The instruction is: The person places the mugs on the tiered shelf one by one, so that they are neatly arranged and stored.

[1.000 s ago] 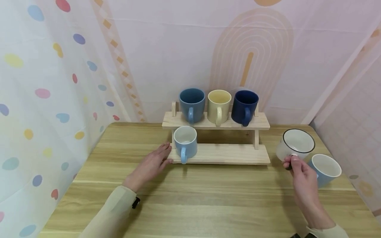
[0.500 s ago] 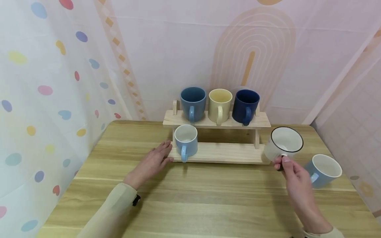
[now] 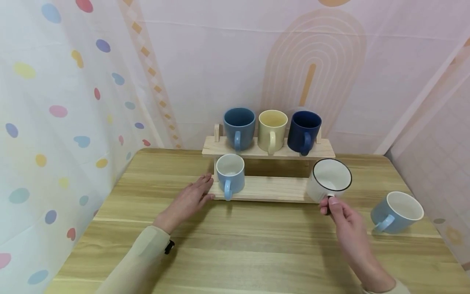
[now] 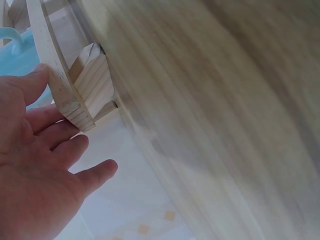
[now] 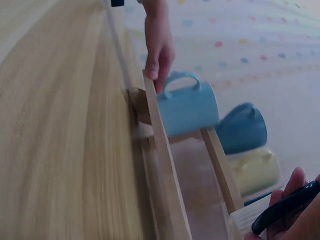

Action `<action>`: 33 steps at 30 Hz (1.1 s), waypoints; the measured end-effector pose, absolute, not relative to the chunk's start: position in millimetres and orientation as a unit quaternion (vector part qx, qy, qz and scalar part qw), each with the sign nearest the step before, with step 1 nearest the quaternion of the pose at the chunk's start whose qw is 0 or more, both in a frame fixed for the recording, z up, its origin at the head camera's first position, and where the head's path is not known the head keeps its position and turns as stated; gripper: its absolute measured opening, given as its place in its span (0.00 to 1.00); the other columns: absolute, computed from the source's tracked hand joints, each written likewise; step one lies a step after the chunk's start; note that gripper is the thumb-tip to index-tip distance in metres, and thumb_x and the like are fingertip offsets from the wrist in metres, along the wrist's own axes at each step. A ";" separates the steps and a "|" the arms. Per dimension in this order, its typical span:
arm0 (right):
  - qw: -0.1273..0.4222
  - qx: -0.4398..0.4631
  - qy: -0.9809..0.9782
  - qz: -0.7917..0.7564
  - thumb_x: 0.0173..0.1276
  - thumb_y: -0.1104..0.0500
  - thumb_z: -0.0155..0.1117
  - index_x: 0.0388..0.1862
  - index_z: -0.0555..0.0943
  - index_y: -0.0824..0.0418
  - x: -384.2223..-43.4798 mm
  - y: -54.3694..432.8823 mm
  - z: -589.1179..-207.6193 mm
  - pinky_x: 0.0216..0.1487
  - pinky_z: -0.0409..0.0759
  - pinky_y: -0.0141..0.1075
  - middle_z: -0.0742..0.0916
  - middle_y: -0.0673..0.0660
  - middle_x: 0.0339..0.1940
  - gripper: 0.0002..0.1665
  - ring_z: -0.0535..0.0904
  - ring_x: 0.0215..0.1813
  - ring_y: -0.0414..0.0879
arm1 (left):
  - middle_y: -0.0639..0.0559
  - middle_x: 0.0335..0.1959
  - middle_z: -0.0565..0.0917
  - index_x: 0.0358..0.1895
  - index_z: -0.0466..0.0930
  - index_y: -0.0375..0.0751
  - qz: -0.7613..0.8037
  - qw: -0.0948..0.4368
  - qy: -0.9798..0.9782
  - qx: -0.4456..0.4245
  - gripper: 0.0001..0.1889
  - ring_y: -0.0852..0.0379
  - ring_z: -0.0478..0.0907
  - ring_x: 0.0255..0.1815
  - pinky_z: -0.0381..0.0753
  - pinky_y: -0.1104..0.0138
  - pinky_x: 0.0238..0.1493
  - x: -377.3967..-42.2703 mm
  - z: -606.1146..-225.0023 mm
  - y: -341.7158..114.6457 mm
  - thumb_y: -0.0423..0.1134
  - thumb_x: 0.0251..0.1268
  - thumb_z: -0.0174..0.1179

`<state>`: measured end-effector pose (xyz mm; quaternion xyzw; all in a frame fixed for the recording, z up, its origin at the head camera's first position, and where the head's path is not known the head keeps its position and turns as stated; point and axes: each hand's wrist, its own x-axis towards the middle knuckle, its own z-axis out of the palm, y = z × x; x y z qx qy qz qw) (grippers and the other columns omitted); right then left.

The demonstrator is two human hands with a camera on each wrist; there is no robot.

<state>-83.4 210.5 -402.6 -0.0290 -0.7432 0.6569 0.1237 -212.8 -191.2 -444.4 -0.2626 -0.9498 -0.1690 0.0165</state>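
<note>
My right hand (image 3: 346,228) pinches the black handle (image 5: 285,206) of a white mug (image 3: 329,179) with a black rim. It holds the mug upright at the right end of the lower shelf board (image 3: 275,188); whether its base touches the board cannot be told. My left hand (image 3: 185,204) rests with relaxed fingers against the left end of that board, thumb near the front edge. Right beside these fingers, a light blue mug (image 3: 230,174) stands on the board. Above, the upper board bears a steel-blue mug (image 3: 239,130), a pale yellow mug (image 3: 272,131) and a navy mug (image 3: 304,131).
Another light blue mug (image 3: 396,212) stands on the wooden table (image 3: 257,253) at the right, its handle towards the front left. Patterned curtains (image 3: 205,61) hang close behind the table and along both sides.
My right hand has carried the white mug leftwards, from beside the light blue mug on the table to the lower board's right end. My left hand stays at the board's left end.
</note>
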 end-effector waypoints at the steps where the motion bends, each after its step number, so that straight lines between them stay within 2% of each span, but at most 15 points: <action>1: 0.120 -0.028 -0.752 0.647 0.87 0.52 0.47 0.47 0.81 0.74 -83.3 208.4 -402.5 0.58 0.72 0.20 0.85 0.47 0.36 0.25 0.80 0.48 0.37 | 0.33 0.78 0.63 0.74 0.67 0.25 -0.170 0.017 -0.950 -0.263 0.32 0.35 0.60 0.79 0.65 0.36 0.71 -212.9 -444.3 -190.7 0.46 0.78 0.59; 11: 0.091 0.006 -0.769 0.632 0.87 0.55 0.46 0.48 0.81 0.73 -85.2 184.5 -404.4 0.54 0.75 0.24 0.86 0.52 0.34 0.23 0.80 0.46 0.38 | 0.31 0.78 0.63 0.73 0.67 0.24 -0.171 0.014 -0.950 -0.262 0.32 0.36 0.62 0.78 0.67 0.40 0.71 -213.3 -443.1 -189.6 0.45 0.77 0.61; 23: 0.035 0.011 -0.753 0.657 0.87 0.52 0.47 0.47 0.81 0.69 -94.3 159.4 -406.5 0.57 0.75 0.28 0.85 0.60 0.38 0.22 0.81 0.47 0.44 | 0.31 0.77 0.64 0.73 0.67 0.24 -0.172 0.018 -0.949 -0.263 0.32 0.35 0.63 0.77 0.67 0.41 0.72 -215.2 -444.3 -189.4 0.45 0.77 0.61; 33: 0.021 0.022 -0.743 0.669 0.86 0.53 0.48 0.45 0.82 0.67 -104.6 141.5 -410.9 0.60 0.73 0.34 0.84 0.64 0.38 0.20 0.80 0.48 0.47 | 0.31 0.78 0.63 0.73 0.66 0.24 -0.173 0.012 -0.950 -0.259 0.33 0.35 0.63 0.77 0.66 0.42 0.72 -213.6 -443.2 -189.3 0.45 0.78 0.60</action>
